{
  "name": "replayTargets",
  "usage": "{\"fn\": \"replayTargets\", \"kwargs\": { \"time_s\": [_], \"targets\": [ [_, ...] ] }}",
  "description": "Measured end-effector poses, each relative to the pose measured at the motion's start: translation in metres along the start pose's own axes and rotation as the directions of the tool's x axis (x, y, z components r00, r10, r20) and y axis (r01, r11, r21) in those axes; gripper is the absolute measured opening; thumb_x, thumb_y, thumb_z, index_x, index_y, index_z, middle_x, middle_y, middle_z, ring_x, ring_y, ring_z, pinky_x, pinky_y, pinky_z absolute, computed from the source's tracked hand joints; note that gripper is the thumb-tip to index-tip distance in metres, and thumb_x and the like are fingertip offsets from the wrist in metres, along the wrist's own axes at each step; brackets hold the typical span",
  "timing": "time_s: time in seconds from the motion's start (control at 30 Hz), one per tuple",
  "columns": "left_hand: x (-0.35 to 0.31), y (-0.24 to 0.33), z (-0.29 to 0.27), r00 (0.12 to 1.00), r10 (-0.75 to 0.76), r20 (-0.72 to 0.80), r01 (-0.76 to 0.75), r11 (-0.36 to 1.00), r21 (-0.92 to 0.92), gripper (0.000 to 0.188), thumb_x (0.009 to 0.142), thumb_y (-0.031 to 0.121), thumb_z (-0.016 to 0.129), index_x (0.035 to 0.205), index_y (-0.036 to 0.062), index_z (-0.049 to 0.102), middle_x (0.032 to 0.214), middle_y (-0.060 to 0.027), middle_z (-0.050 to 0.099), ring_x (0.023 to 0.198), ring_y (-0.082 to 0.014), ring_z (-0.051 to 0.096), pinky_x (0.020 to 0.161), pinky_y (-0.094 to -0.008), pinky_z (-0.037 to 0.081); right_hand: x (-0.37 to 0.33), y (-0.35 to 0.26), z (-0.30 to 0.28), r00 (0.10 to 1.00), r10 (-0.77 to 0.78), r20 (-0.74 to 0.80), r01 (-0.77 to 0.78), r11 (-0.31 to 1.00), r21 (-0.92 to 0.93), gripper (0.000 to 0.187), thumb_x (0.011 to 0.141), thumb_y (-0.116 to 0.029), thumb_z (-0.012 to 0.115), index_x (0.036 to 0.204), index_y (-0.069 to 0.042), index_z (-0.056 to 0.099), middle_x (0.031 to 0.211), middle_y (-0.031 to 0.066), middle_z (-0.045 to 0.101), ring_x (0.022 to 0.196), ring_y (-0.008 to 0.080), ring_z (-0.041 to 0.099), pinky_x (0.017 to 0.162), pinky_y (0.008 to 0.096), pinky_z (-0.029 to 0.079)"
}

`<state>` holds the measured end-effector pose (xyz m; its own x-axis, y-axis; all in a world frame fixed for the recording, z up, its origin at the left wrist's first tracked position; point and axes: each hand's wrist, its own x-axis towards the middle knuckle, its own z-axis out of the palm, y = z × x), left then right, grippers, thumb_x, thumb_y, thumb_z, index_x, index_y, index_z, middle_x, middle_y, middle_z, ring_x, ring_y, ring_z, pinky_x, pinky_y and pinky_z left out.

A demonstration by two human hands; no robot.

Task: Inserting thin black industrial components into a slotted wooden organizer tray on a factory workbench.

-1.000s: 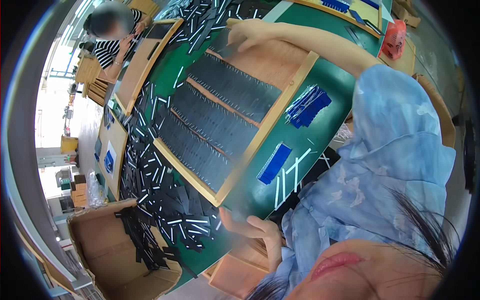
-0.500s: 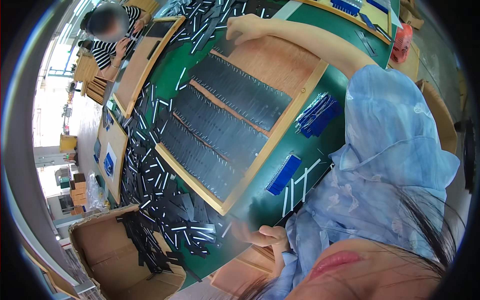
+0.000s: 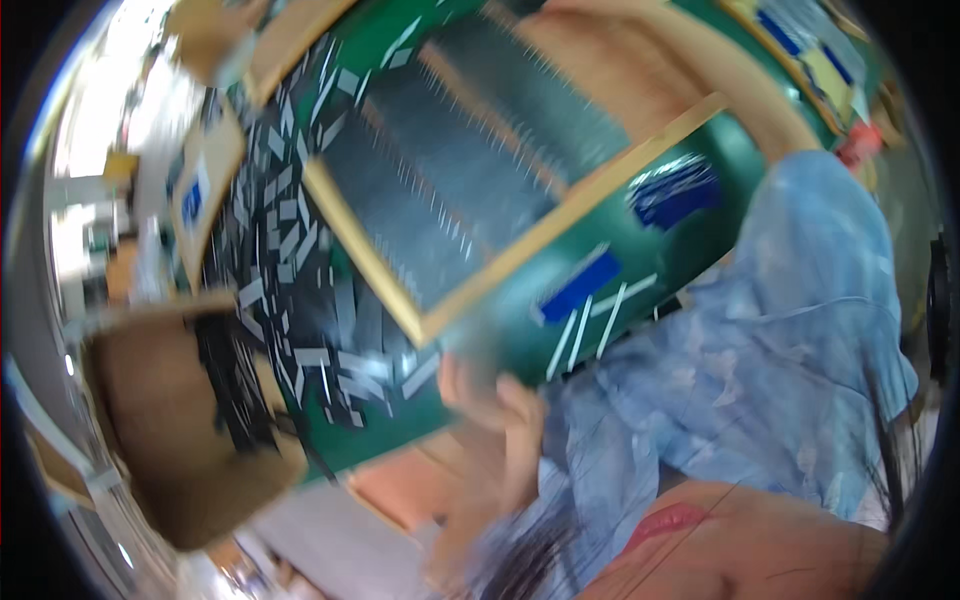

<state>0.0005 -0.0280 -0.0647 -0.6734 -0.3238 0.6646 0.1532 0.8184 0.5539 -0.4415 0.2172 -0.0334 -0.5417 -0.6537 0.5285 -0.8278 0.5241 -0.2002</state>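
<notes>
A wood-framed board (image 3: 574, 207) lies on the green table, holding rows of dark flat strips (image 3: 455, 165) with small pale teeth along their edges. My right arm (image 3: 735, 75) stretches over the far right of the board. Its hand reaches the top edge of the picture, where the fingers are cut off and blurred. Close to the near corner of the frame is my left hand (image 3: 490, 400), smeared by motion, fingers apart and no held thing visible. Beside the frame lie a blue toothed bundle (image 3: 580, 287), a second blue bundle (image 3: 677, 192) and thin white strips (image 3: 612, 318).
A heap of loose black and white pieces (image 3: 290, 235) covers the table left of the board. An open cardboard box (image 3: 150, 430) with black strips inside stands at the near left. Another wooden board (image 3: 208, 190) lies beyond, and a blurred person is at the upper left.
The view has swung, so the board sits higher in the picture and my right hand has slid to the top edge. My left hand appears further left and higher.
</notes>
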Motion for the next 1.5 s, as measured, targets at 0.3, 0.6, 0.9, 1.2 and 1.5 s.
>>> {"fn": "replayTargets", "kwargs": {
  "time_s": [0.3,0.6,0.9,1.2,1.5],
  "targets": [
    [0.019,-0.054,-0.079,0.968,-0.251,-0.025,0.225,0.813,0.537,0.04,0.078,0.006,0.054,0.117,0.0025,0.056,0.132,-0.0202,0.043,0.12,-0.0381,0.036,0.101,-0.0493,0.029,-0.07,-0.023,-0.02,0.949,0.316,0.016,-0.307,0.907,0.289,0.011,0.076,0.001,0.062,0.086,-0.003,0.06,0.099,0.0057,0.055,0.087,0.0158,0.054,0.075,0.027,0.044],
    [0.028,-0.053,-0.077,0.93,-0.347,-0.12,0.351,0.936,0.014,0.012,0.082,0.006,0.066,0.091,0.0031,0.058,0.098,-0.0128,0.062,0.093,-0.0236,0.056,0.084,-0.0368,0.043,-0.064,-0.232,-0.082,0.998,-0.029,0.051,-0.007,0.801,0.599,0.017,0.082,0.007,0.053,0.072,-0.005,0.057,0.1,0.0031,0.051,0.078,0.0132,0.05,0.067,0.025,0.041],
    [0.032,0.057,-0.02,0.723,-0.633,0.277,0.471,0.16,-0.867,0.02,0.089,0.006,0.055,0.108,0.0002,0.05,0.1,-0.0119,0.061,0.083,-0.0152,0.059,0.074,-0.0265,0.046,-0.063,-0.343,-0.051,0.974,-0.131,0.183,-0.036,0.711,0.702,0.016,0.076,-0.016,0.066,0.084,-0.005,0.059,0.079,0.0102,0.063,0.076,0.031,0.061,0.066,0.0376,0.046],
    [0.047,0.055,-0.051,0.773,-0.468,0.429,0.635,0.555,-0.538,0.023,0.091,0.006,0.054,0.111,-0.0037,0.056,0.09,-0.0117,0.065,0.064,-0.0105,0.06,0.059,-0.02,0.048,-0.06,-0.329,-0.076,0.865,-0.353,0.357,0.078,0.796,0.6,0.021,0.074,-0.023,0.067,0.086,-0.006,0.061,0.079,0.0081,0.063,0.078,0.0278,0.059,0.067,0.0372,0.046],
    [0.047,0.071,-0.039,0.727,-0.445,0.524,0.66,0.243,-0.711,0.032,0.096,0.016,0.044,0.11,-0.0098,0.054,0.091,-0.0164,0.063,0.065,-0.0187,0.062,0.061,-0.0277,0.051,-0.077,-0.33,-0.061,0.838,-0.499,-0.221,0.512,0.859,-0.001,0.029,0.071,-0.023,0.066,0.093,-0.009,0.054,0.084,0.0052,0.049,0.076,0.0219,0.049,0.066,0.0328,0.039]
  ]
}}
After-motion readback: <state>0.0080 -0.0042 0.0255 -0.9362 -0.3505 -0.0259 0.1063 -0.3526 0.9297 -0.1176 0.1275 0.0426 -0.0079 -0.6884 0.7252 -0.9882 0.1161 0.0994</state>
